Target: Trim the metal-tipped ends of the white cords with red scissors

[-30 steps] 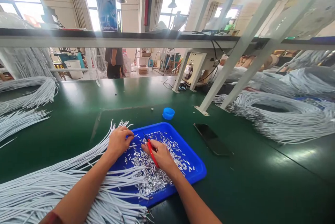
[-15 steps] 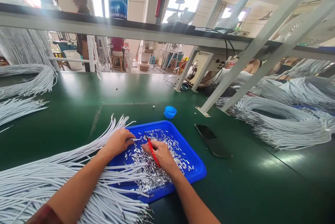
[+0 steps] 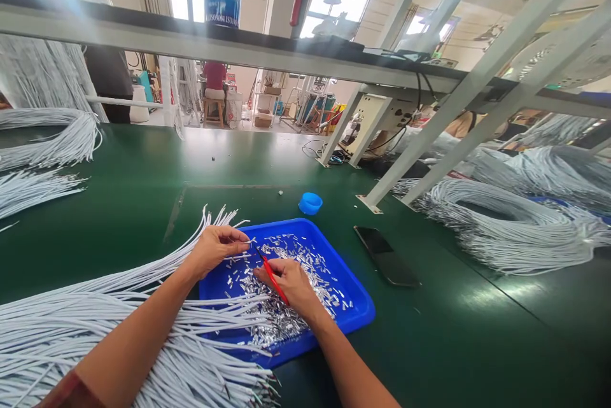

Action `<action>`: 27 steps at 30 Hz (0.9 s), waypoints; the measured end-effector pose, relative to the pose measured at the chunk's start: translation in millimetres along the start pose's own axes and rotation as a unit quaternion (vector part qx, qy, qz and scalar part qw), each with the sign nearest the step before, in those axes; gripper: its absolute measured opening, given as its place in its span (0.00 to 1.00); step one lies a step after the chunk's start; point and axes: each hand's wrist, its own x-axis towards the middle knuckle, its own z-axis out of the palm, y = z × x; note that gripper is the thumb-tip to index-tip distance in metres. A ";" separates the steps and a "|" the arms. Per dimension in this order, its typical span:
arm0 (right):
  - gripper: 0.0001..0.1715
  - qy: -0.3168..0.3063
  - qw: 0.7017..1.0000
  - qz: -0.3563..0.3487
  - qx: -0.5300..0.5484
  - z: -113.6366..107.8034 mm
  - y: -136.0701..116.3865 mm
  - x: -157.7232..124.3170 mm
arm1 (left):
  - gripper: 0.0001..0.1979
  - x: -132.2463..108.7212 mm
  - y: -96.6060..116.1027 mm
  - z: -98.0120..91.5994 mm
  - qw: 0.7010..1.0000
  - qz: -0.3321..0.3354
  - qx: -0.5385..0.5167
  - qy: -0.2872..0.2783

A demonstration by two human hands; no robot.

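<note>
Between the thumb and fingers of my left hand (image 3: 222,249) is the end of a white cable (image 3: 251,242), with short strands splayed at its tip. My right hand (image 3: 289,284) is closed around a slim red-handled tool (image 3: 275,282); its thin dark tip points at the cable end. Whether tip and cable touch I cannot tell. Both hands are over a blue tray (image 3: 351,296) holding many small shiny metal pieces (image 3: 281,325). A thick bundle of white cables (image 3: 119,325) lies under my left forearm, its ends reaching over the tray.
A blue round cap (image 3: 310,204) sits behind the tray, and a dark phone (image 3: 386,256) lies to its right. Coiled white cables (image 3: 520,223) rest at far right, more (image 3: 52,140) at far left. Slanted metal posts (image 3: 420,134) support a shelf (image 3: 286,64). A person (image 3: 107,70) stands beyond.
My left hand has risen slightly, bringing the cable end up from the tray. My right hand and the red-handled tool have shifted slightly left. The standing person in the background is farther left.
</note>
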 end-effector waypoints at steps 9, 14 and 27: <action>0.25 -0.012 1.000 0.004 0.015 2.9 1.5 1.7 | 0.05 -5.8 7.5 8.4 0.975 0.109 0.175 0.079; 0.27 -0.003 1.000 0.009 0.016 4.4 -6.3 7.7 | 0.12 -7.0 8.2 9.3 0.999 0.021 0.038 0.031; 0.21 0.035 0.954 0.023 0.297 0.8 -26.9 35.4 | 0.15 -2.5 6.4 -1.6 0.992 -0.047 -0.119 0.014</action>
